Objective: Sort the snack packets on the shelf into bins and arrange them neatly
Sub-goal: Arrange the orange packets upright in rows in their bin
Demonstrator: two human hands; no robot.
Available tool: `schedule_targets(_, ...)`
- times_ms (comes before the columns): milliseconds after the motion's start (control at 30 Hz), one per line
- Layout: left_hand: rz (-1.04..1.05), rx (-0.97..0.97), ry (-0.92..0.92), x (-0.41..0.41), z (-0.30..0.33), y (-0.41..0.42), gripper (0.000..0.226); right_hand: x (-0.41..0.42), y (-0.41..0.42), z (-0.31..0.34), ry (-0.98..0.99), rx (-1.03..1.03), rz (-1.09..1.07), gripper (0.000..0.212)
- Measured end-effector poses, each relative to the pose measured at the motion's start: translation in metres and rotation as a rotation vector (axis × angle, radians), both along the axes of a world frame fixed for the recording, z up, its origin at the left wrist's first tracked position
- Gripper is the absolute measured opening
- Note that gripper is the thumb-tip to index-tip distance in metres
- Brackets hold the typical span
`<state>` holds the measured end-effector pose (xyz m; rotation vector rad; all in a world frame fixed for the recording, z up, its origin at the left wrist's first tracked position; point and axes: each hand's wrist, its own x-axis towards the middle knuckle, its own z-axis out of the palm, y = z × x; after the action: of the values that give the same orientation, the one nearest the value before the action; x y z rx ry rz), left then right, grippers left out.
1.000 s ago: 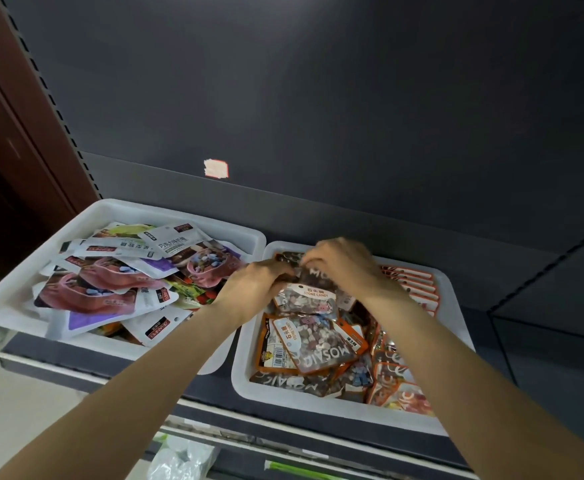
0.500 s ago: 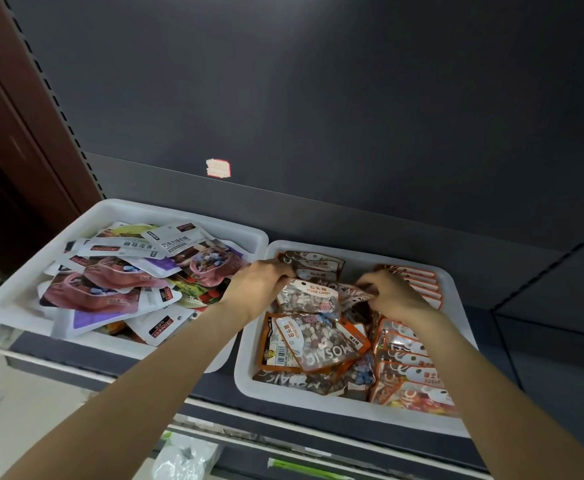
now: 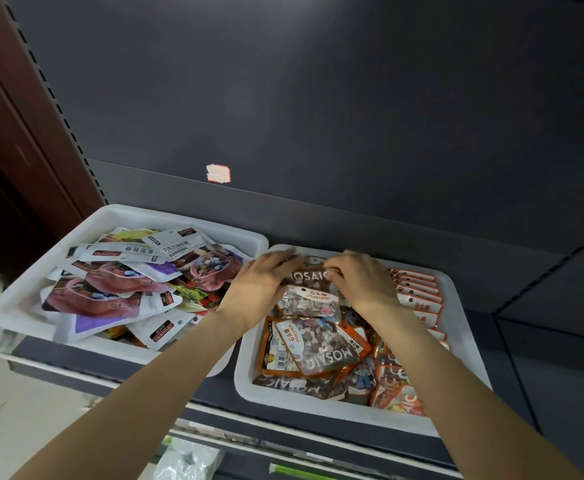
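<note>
Your left hand (image 3: pixel 261 284) and right hand (image 3: pixel 363 282) meet just right of the frame's centre, at the far end of the right bin (image 3: pixel 335 408). Both hold the same dark MOSAIC packet (image 3: pixel 309 276): the left grip wraps its left edge with curled fingers, and the right grip pinches its upper right corner. The packet sits tilted up between your hands, its lettering readable across the front.

Just below it, touching its lower edge, lies a clear Stone Candy packet (image 3: pixel 309 301) with an orange header. Nearer the frame's bottom, another Stone Candy packet (image 3: pixel 318 344) lies turned sideways on an orange-edged packet with a barcode (image 3: pixel 275 351). More dark MOSAIC packets (image 3: pixel 294 384) lie beneath them at the near wall of the bin. Along the bin's right side, under your right forearm, a row of orange-and-white packets (image 3: pixel 418 294) overlaps neatly like tiles.

To the left, touching the right bin at its corner, the left bin (image 3: pixel 17 299) holds a loose heap of white and purple packets (image 3: pixel 110 292), printed with pink bowls, lying at mixed angles. Both white bins rest on a dark shelf (image 3: pixel 117 367). On the dark back panel, above centre, sticks a small torn label (image 3: pixel 218 173).
</note>
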<state>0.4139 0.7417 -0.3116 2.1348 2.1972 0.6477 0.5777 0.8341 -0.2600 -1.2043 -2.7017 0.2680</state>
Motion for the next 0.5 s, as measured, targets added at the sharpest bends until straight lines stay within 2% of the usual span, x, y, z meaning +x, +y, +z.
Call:
schedule_targets(100, 0.044, -0.150, -0.044, 0.001, 0.004, 0.002, 0.042, 0.003, 0.001, -0.002, 0.271, -0.237, -0.041, 0.023)
schedule_targets(133, 0.057, -0.155, -0.045, 0.000, 0.004, 0.002, 0.038, 0.006, 0.002, -0.004, 0.296, -0.309, -0.055, 0.025)
schedule_targets(233, 0.069, -0.155, -0.019, -0.002, 0.005, 0.002, 0.032, 0.016, 0.003, -0.021, 0.151, -0.396, -0.146, 0.031)
schedule_targets(300, 0.084, -0.160, -0.006, -0.003, 0.004, 0.002, 0.032, 0.023, 0.003, -0.033, 0.099, -0.393, -0.214, 0.029)
schedule_targets(367, 0.083, -0.139, 0.012, -0.002, 0.005, 0.002, 0.036, 0.027, 0.004, -0.037, 0.149, -0.361, -0.266, 0.024)
schedule_targets(500, 0.064, -0.075, -0.063, -0.005, 0.004, 0.000, 0.056, 0.018, 0.004, -0.016, 0.277, -0.142, -0.194, 0.024)
